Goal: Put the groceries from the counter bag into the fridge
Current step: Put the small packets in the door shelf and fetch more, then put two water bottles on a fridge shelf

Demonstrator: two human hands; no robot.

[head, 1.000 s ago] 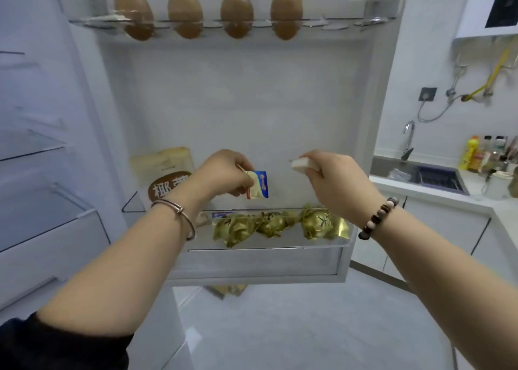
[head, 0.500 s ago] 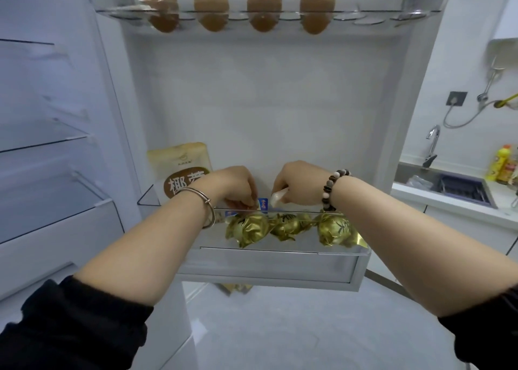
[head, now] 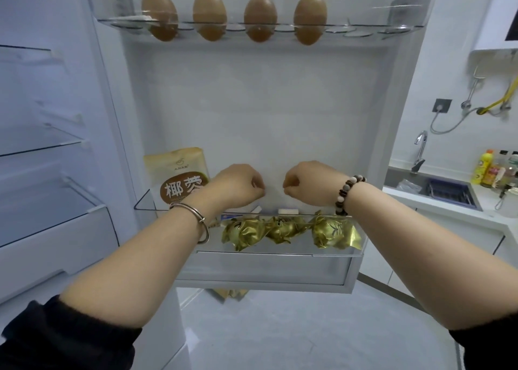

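In the door bin (head: 280, 250) the white packet (head: 287, 211) now lies released, our left hand (head: 238, 184) and right hand (head: 308, 183) lifted above it, fingers curled, empty.

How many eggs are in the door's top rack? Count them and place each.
4, in the clear top rack, in a row from its left: first egg, second egg, third egg, fourth egg. The sockets right look empty; none seems hidden.

Crinkled glossy gold foil packets (head: 283, 231) in a clear plastic door shelf (head: 280, 247).
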